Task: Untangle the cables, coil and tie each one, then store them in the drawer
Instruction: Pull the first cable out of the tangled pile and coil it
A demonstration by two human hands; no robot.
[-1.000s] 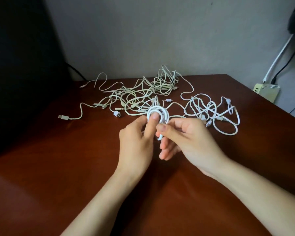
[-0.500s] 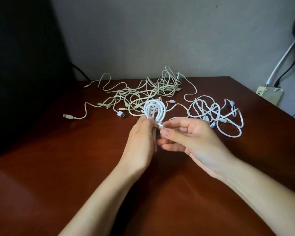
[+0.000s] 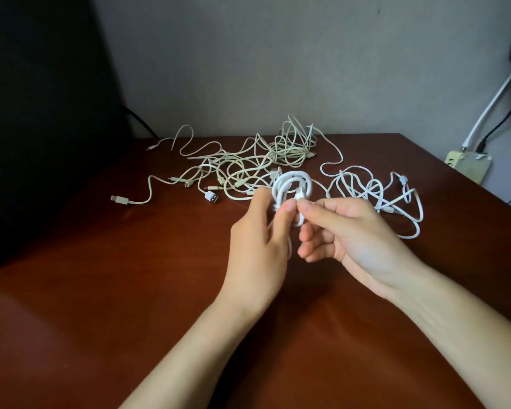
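Dark wood table (image 3: pixel 101 320) is carrying a cable tangle (image 3: pixel 248 169) along its far edge. Above the middle, the left hand (image 3: pixel 257 243) is gripping a white coil (image 3: pixel 289 180); the right hand (image 3: pixel 357 231) is pinching its plug (image 3: pixel 300 197). Slackening either grip risks loops springing apart before tying.

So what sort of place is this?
Probably a home desk corner: a reddish-brown wooden table against a plain wall, a power strip with cords plugged in at right, and loose charging cables.
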